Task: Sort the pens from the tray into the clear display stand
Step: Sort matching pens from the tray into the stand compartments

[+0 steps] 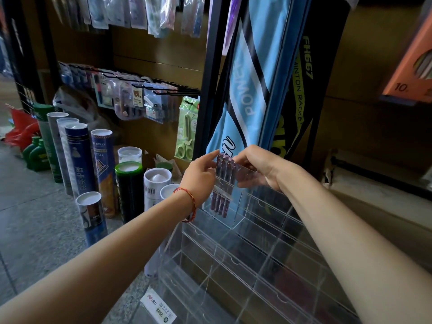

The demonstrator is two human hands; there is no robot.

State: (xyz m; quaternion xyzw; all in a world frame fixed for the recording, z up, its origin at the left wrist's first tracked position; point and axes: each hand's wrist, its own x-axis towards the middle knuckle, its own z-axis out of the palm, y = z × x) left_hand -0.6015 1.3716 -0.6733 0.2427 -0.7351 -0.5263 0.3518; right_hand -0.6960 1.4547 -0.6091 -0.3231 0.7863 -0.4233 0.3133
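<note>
Floor (30,206) is grey speckled stone, running along the foot of the shelving on my left. Standing right on it: a bunch of shuttlecock tubes (79,160), upright, packed close, white caps up; blue, green, black & white ones. Further left, green bottles (37,155) & a crumpled red plastic bag (22,130). Nearer me, a flat pack w/ a white label (159,309) lies at the foot of the clear display stand (257,265). The stand's base is cut off by the frame edge, so can't tell what it sits on. Its top-left slot carries dark purple pens (221,197), upright, side by side.
</note>
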